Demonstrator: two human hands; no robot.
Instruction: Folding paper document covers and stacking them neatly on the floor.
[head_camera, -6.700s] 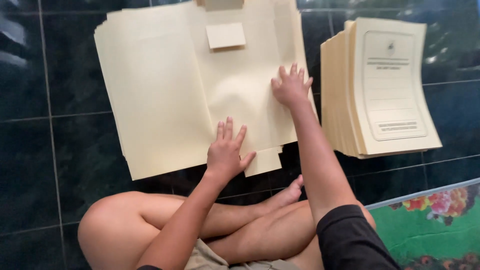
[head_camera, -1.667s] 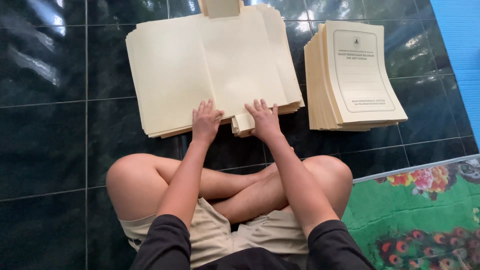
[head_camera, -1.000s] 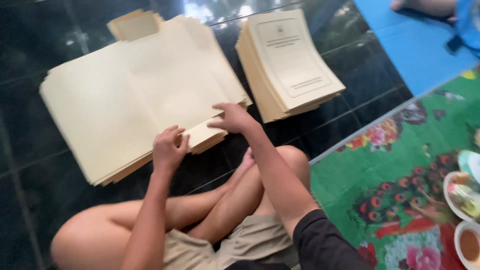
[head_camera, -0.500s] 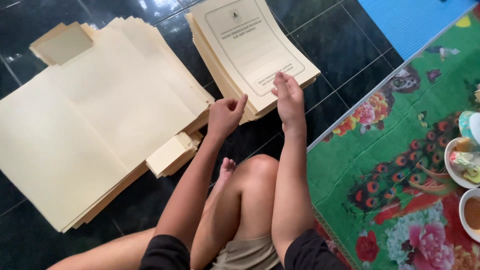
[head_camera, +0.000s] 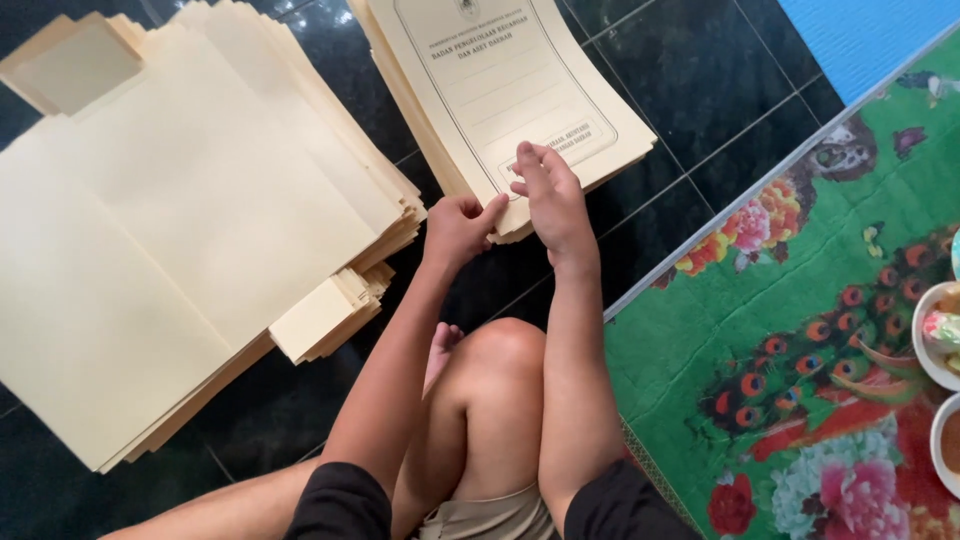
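**Dark tiles, two cream stacks, both hands at the printed one**

Glossy dark floor tiles (head_camera: 700, 110) carry the work, with a green flowered mat (head_camera: 800, 300) to the right and a strip of blue mat (head_camera: 860, 30) at the far right corner. The person sits cross-legged, one bare knee (head_camera: 505, 350) raised between the arms.

Both hands are at the near edge of the printed folder stack (head_camera: 500, 70), which lies on the tiles at the far centre. The left hand (head_camera: 462, 228) is curled, thumb and fingertips against the stack's near left edge; whether it actually nips a cover cannot be told. The right hand (head_camera: 548, 195) is flat, fingers straight and close together, resting on the top cover near its lower border.

To the left lies the opened plain folder pile (head_camera: 190, 230), fanned out flat and just apart from the printed stack.

By the look of it, the step in hand is freeing the top cover from the printed stack. Doing that cleanly calls for parting a single cover at the near edge while the flat hand holds the rest down.

Two bowls (head_camera: 935, 330) sit on the mat at the right edge, well apart from the hands
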